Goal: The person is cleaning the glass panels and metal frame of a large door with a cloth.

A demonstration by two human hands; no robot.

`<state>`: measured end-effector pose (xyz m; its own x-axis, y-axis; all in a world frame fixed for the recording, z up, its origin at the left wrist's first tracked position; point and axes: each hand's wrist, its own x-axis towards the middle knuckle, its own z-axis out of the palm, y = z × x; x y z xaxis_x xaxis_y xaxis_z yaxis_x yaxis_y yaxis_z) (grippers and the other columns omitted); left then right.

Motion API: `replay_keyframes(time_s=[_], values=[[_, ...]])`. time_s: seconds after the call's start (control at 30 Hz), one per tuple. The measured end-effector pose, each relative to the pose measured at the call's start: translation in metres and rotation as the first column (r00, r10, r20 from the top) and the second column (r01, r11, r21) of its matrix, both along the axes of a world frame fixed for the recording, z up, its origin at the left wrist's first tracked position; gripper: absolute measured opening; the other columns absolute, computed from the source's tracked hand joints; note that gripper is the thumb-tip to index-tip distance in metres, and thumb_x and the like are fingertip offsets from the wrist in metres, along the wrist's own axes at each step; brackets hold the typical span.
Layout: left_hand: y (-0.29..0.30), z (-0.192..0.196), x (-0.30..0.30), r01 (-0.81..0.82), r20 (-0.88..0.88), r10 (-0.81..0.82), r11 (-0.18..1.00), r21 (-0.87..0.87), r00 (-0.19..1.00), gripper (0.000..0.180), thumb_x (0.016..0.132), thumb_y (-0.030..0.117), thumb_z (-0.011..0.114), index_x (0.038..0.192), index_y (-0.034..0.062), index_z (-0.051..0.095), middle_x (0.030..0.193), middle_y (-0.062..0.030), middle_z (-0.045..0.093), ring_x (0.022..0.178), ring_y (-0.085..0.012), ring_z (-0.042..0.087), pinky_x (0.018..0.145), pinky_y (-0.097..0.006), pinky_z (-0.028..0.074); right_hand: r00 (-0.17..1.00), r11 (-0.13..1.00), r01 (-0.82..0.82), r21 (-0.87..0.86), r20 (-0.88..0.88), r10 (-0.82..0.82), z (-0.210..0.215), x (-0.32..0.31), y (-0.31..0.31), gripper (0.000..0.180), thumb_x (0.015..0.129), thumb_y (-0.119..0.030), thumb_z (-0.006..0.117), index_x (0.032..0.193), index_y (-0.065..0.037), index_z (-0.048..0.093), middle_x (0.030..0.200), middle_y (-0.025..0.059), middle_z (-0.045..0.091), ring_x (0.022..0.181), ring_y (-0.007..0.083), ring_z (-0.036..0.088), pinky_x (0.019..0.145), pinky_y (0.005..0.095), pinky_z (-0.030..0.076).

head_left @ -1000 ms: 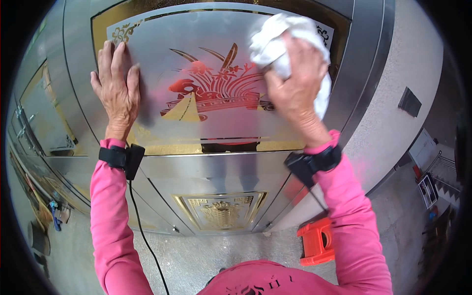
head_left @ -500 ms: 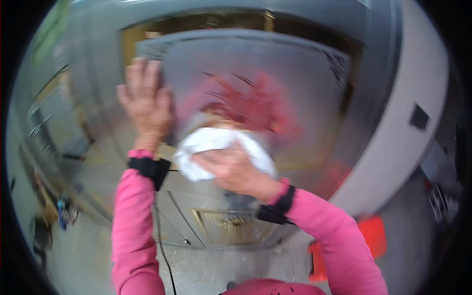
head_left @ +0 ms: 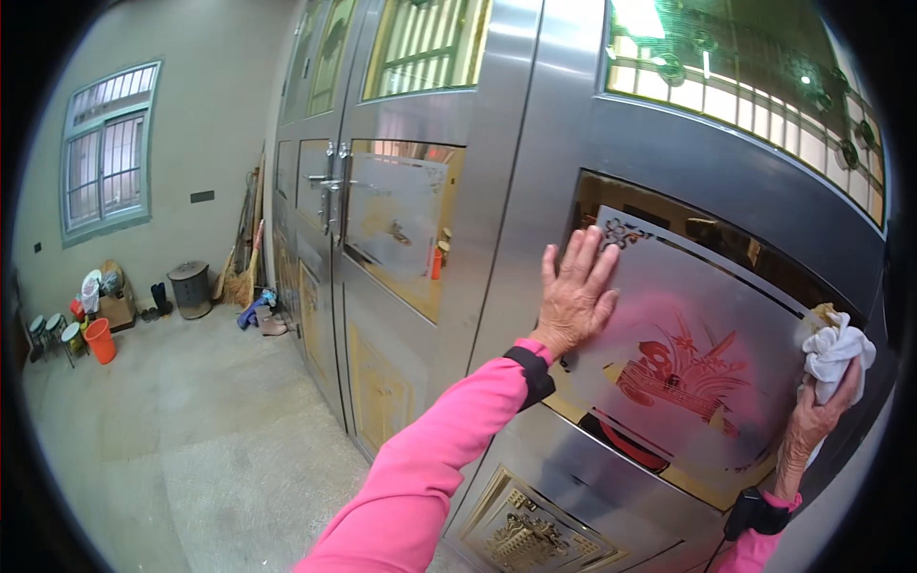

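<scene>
1. Left hand [head_left: 575, 291] is laid flat, fingers spread apart, against the upper left corner of the etched glass panel [head_left: 707, 353] set in the steel door [head_left: 535, 143].
2. Right hand [head_left: 820, 413] is clamped on a bunched white cloth [head_left: 833, 349], pressed to the panel's right edge; contact is probably made, though the rim distortion blurs it.
3. A red floral design is seen on the panel between the two hands.
4. Pink sleeves and dark wristbands are worn.
5. An orange bucket [head_left: 99, 339] is noted far left on the concrete floor [head_left: 191, 430].
</scene>
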<state>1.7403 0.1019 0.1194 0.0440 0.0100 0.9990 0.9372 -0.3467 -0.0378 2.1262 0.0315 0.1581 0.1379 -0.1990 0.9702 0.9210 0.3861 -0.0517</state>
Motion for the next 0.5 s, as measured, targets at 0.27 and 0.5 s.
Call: replay_keyframes(time_s=[0.27,0.5], values=[[-0.016,0.012,-0.02,0.19,-0.063,-0.188,0.981,0.03,0.98,0.055,0.079,0.029,0.055,0.13,0.0138,0.041,0.141,-0.0147,0.032,0.131,-0.0275,0.03,0.103,-0.053,0.017,0.978,0.978,0.201,-0.053,0.066,-0.197,0.007,0.003,0.003,0.051,0.082,-0.003,0.058,0.131,-0.006,0.043,0.131,0.0126,0.047,0.12,0.0274,0.043,0.103,0.0372,0.031],[-0.009,0.041,-0.137,0.072,0.03,-0.076,0.991,0.114,0.997,0.051,0.081,0.023,0.055,0.13,0.0148,0.043,0.139,-0.0111,0.037,0.131,-0.0289,0.031,0.097,-0.058,0.021,0.997,0.998,0.015,0.061,0.07,-0.019,0.006,-0.164,0.01,0.037,0.074,-0.016,0.066,0.107,-0.003,0.057,0.106,0.0141,0.058,0.099,0.0302,0.054,0.09,0.0393,0.039]])
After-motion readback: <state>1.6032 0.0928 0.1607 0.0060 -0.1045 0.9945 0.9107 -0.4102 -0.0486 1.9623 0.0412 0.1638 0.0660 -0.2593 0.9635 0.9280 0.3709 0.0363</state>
